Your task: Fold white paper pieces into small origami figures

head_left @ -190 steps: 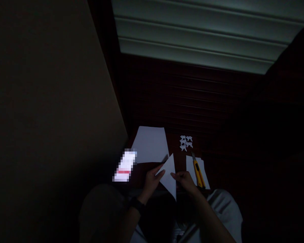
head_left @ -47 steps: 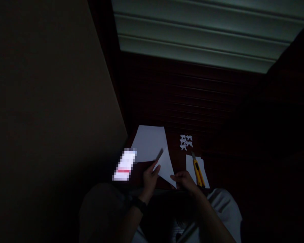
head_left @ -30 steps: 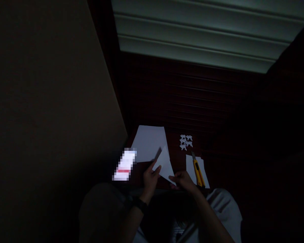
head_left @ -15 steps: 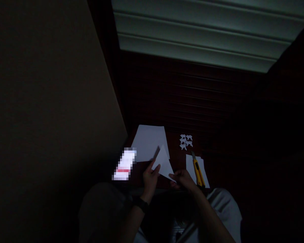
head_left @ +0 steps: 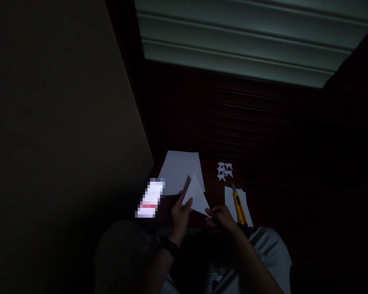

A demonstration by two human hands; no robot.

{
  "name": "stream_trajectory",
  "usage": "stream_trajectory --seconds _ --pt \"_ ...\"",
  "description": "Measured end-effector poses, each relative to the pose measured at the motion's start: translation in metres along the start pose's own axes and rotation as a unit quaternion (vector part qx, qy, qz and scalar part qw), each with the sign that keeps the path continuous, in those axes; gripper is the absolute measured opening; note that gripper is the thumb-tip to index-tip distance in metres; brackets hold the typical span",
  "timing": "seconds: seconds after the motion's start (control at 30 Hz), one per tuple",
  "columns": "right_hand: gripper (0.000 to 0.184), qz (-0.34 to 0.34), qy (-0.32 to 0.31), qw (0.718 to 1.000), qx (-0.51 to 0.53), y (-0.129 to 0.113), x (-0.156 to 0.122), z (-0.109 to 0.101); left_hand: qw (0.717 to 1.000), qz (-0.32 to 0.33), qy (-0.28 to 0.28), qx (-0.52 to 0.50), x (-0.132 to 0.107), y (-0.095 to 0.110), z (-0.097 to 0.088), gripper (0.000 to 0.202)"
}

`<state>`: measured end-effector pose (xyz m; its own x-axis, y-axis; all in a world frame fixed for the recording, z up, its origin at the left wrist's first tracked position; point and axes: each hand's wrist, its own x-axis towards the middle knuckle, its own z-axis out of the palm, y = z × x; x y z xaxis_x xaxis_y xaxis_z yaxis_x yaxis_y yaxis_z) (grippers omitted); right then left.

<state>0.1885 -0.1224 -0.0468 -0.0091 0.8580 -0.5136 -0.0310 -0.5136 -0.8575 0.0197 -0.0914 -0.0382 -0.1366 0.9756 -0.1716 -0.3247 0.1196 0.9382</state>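
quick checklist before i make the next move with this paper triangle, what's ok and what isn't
1. Left hand holding the paper triangle: ok.
2. Right hand at the triangle's near right corner: ok.
3. Yellow cutter out of both hands, lying on the smaller paper: ok.
4. Cutter's blade retracted: not ok, it sticks out.
5. Small folded pieces away from the hands: ok.
6. Triangle's edges lined up: cannot tell, too dark and small.
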Motion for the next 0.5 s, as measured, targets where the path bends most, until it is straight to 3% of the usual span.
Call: stream_trajectory --seconds 0.37,0.5 --pt "0.038 0.004 -0.034 0.999 0.014 -0.004 -0.005 -0.004 1.000 -0.011 -0.014 -0.022 -0.001 0.005 0.001 0.070" --pt "0.038 0.001 -0.038 0.999 0.016 -0.003 -0.003 -0.004 0.998 -0.037 -0.047 -0.015 -0.005 0.011 0.003 0.060"
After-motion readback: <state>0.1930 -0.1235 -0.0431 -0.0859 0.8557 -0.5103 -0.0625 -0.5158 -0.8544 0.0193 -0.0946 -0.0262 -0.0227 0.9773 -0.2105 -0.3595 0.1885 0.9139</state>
